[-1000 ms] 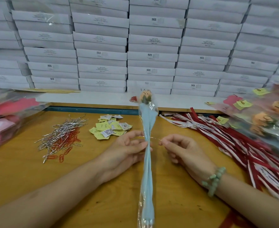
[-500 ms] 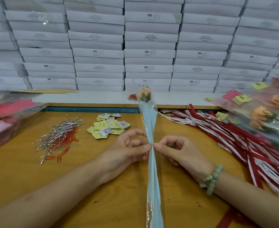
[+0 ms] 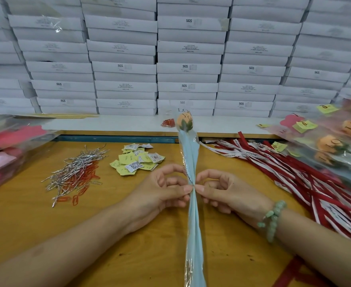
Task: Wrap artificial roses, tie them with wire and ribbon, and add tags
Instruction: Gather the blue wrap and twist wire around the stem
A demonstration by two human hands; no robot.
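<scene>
Stacked white boxes (image 3: 189,48) fill the background like a wall, many printed "SGS", behind a white ledge (image 3: 108,123) where a small red packet (image 3: 168,122) lies. Below it runs a yellow wooden surface (image 3: 35,224).

At the centre a wrapped rose (image 3: 192,214) stands nearly upright, leaning slightly away from the camera. Its peach bud (image 3: 184,122) is at the top, inside clear film lined with pale blue paper. The wrap is cinched narrow about halfway down.

At that narrow point the 2 hands meet. The left hand (image 3: 160,193) pinches the wrap from its side, thumb and forefinger fingers (image 3: 186,189) pressed together on it, the other fingers curled. The right hand (image 3: 230,193) does the same from the other side, its fingers (image 3: 200,188) clamped on the same spot. Whether a wire sits in that pinch is too small to tell. A green bead bracelet (image 3: 273,219) circles the right wrist.

Left of the hands lies a loose heap of silver wire ties (image 3: 75,168), with red paper clips (image 3: 83,183) mixed into its near edge. Just beyond the left hand is a small pile of yellow and white tags (image 3: 138,160). Red and white ribbons (image 3: 294,172) spread across the right side. Past them, at the right edge, wrapped roses (image 3: 332,146) with yellow tags lie heaped. At the left edge sits a blurred plastic bundle of pink sheets (image 3: 2,150).
</scene>
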